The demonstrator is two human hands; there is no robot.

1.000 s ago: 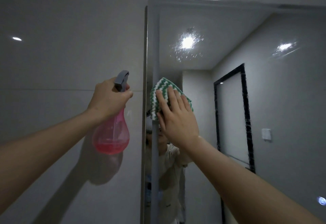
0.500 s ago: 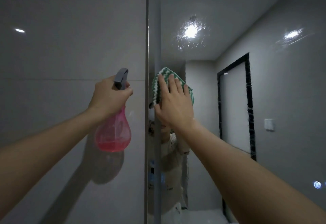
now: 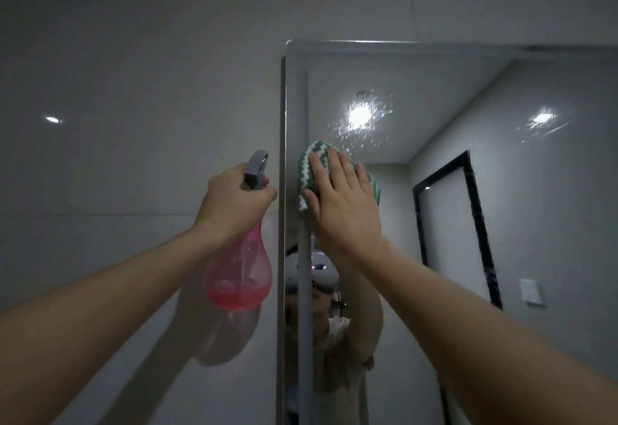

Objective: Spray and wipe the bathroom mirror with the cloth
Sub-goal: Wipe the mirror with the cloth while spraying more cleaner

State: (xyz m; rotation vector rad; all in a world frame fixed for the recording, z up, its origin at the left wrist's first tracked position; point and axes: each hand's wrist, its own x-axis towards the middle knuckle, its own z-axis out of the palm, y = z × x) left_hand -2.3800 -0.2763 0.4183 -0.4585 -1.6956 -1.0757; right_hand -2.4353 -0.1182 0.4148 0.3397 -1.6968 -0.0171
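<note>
Mirror (image 3: 501, 224) glass hangs on the grey tiled wall (image 3: 133, 90) ahead of me, its left edge and top left corner in view. My right hand (image 3: 344, 203) lies flat on the cloth (image 3: 309, 163), fingers straight and slightly spread, pressing it against the glass near the left edge, some way below the top corner. The cloth is green and white in a zigzag pattern, folded or bunched under my palm, and shows past my fingertips at the top and left and a little at the right.

Just above and right of the cloth, fine droplets (image 3: 364, 123) glitter on the glass around the reflection of a ceiling light. A second reflected light sits farther right, with faint streaks beside it.

My left hand (image 3: 234, 203) grips the neck of the bottle (image 3: 239, 274), fingers curled round it below the grey spray head (image 3: 255, 170). The bottle is pink and see-through, bulb-shaped, hanging down from my fist with pink liquid pooled in its lower part. It is held just left of the mirror's edge, in front of the wall, and casts a shadow on the tiles below.

In the glass, I see a dark-framed doorway (image 3: 468, 234), a white wall switch (image 3: 531, 290) and my raised arm.
</note>
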